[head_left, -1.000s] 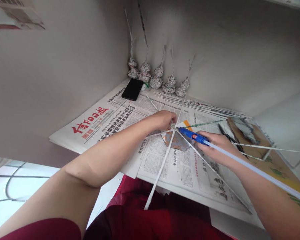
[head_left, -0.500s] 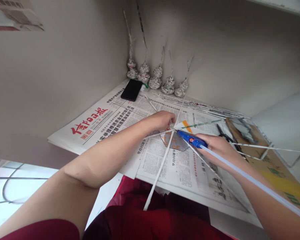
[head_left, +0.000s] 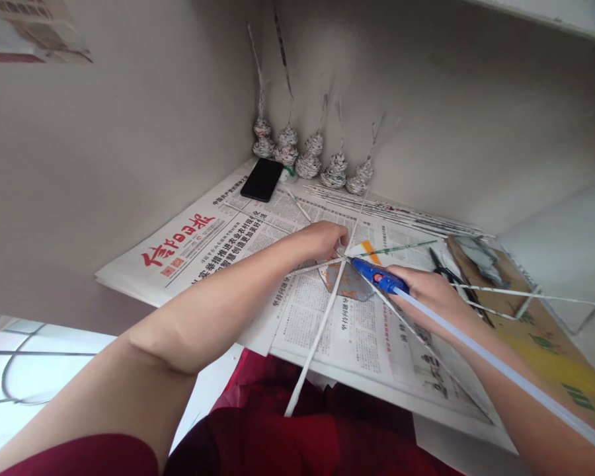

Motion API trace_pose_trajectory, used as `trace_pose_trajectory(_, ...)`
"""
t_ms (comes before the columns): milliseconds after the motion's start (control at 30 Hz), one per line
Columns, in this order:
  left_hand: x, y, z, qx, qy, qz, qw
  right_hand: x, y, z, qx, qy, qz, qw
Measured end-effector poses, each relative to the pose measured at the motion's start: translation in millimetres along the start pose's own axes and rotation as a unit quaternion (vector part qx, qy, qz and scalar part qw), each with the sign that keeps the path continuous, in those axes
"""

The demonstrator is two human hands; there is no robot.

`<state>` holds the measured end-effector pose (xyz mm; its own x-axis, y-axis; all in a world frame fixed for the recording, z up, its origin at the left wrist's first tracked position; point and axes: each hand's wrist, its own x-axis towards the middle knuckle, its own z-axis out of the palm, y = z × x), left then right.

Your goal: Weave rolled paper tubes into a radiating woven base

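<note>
My right hand [head_left: 431, 291] is closed round a blue hot glue gun [head_left: 384, 277]. From the gun's back a long whitish glue stick [head_left: 480, 350] runs along my forearm. The nozzle points at the spot where several thin rolled paper sticks [head_left: 320, 329] cross like spokes. My left hand [head_left: 328, 239] is closed beside that crossing, its fingertips pinching the sticks there; part of the grip is hidden. Under the crossing lies a dark, flat, angular piece [head_left: 352, 284] with orange marks. One white stick reaches over the table's front edge towards me.
Newspaper [head_left: 258, 244] covers the table. Several woven paper gourds [head_left: 334, 170] line the back wall, near a black phone [head_left: 262, 180]. A bundle of paper sticks [head_left: 401, 215] lies behind my hands. Right are black scissors [head_left: 446, 270] and cardboard [head_left: 535, 330].
Hands, glue gun and paper sticks hold nearly the same place. Only the camera view has shifted slightly.
</note>
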<state>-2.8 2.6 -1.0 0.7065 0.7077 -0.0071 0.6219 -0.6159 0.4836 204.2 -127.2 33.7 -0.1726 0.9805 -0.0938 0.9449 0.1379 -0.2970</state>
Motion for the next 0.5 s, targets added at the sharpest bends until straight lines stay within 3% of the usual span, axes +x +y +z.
trace_pose_trajectory(333, 1.9, -1.1, 0.6, 0.008, -0.003, -0.001, 1.0, 1.8, -6.8, 1.2, -0.043, -0.024, -0.009, 0.999)
trace_pose_trajectory(500, 1.0, -0.3, 0.3, 0.007, -0.001, 0.001, 1.0, 2.3, -3.1, -0.9, -0.018, 0.003, -0.006, 1.0)
